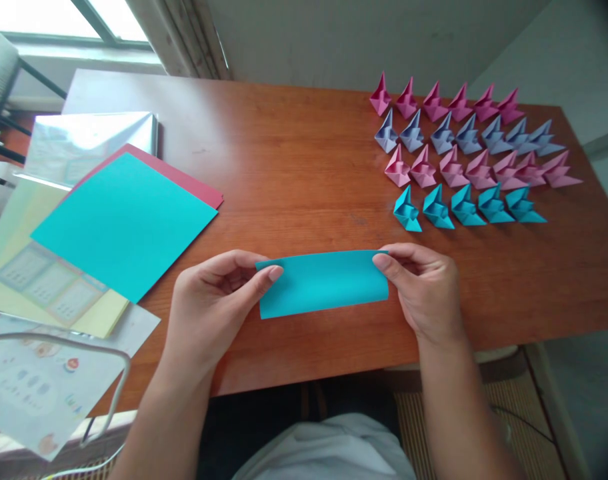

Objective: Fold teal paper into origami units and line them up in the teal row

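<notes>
A turquoise sheet of paper (327, 287), seen as a long, slightly curved rectangle, is held up over the near side of the wooden table. My left hand (217, 300) pinches its upper left corner between thumb and fingers. At the upper right corner, my right hand (424, 283) pinches it the same way. Beyond my right hand stands a row of turquoise folded paper figures (467, 207) with pointed tips. Whether the held paper is folded double cannot be made out.
Rows of pink figures (454, 167), lavender figures (468, 135) and magenta figures (435, 103) stand at the far right of the table (294, 160). On the left lie turquoise sheets (129, 223) over a red sheet (184, 177), yellow packs, a printed white sheet (39, 393) and a bent white bar (121, 380).
</notes>
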`<state>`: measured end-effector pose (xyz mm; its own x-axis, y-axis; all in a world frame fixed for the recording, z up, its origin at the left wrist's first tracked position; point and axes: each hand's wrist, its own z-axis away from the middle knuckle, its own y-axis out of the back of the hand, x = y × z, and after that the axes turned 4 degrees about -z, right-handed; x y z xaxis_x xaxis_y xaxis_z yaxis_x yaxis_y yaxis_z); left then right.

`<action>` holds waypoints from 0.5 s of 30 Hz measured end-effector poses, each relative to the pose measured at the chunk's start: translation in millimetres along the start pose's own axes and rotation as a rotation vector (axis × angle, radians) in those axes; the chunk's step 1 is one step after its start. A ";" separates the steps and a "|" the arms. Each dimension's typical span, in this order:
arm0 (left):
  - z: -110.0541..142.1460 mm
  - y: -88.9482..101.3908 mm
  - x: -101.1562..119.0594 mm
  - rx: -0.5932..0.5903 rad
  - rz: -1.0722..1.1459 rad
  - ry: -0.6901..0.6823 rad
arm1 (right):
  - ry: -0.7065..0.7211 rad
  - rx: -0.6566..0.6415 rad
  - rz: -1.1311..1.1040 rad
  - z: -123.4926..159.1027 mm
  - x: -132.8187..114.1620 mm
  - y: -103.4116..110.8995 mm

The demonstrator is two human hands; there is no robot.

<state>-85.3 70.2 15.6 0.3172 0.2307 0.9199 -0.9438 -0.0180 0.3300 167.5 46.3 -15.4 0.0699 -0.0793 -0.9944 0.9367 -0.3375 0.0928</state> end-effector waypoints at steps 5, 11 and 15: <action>0.4 0.4 -1.5 0.005 -0.011 -0.002 | -0.002 0.006 0.002 -0.3 1.2 0.7; 0.1 0.6 0.4 -0.018 0.005 -0.003 | -0.006 0.004 -0.021 0.1 2.7 1.6; 0.8 -0.1 1.7 -0.001 0.002 0.004 | -0.005 0.014 -0.006 0.7 2.4 1.3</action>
<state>-84.6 69.9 17.3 0.3151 0.2350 0.9195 -0.9445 -0.0174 0.3281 168.6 45.0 -17.7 0.0621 -0.0822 -0.9947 0.9322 -0.3513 0.0872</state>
